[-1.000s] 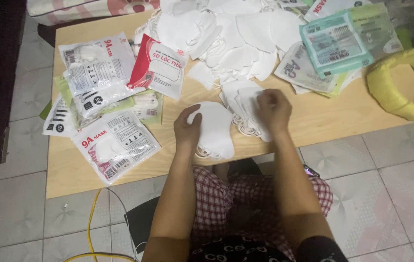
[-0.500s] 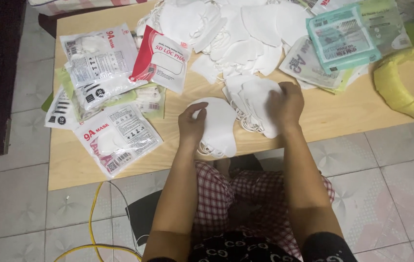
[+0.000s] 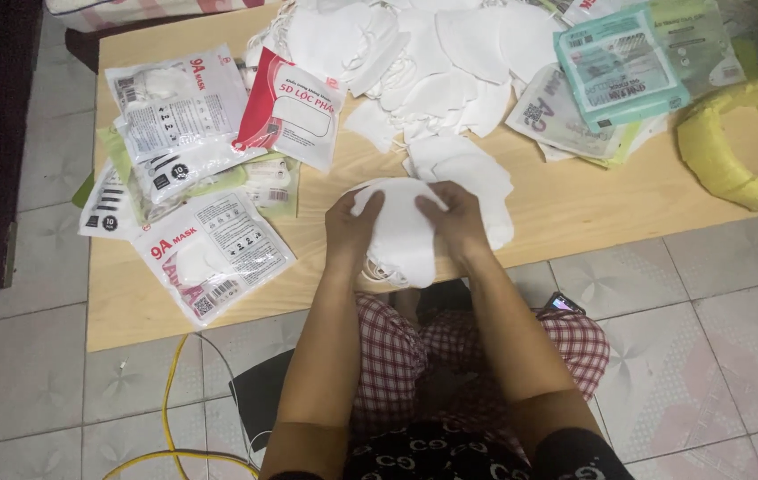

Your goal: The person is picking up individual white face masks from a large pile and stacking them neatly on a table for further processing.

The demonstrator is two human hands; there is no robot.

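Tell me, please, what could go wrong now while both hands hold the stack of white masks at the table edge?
1. The stack of white masks sits at the near edge of the wooden table, pinched between the left hand and the right hand; the lower ones could slip to the tiled floor.
2. Loose ear loops hang under the stack and may tangle.
3. The yellow cable lies by the legs and could catch a foot.
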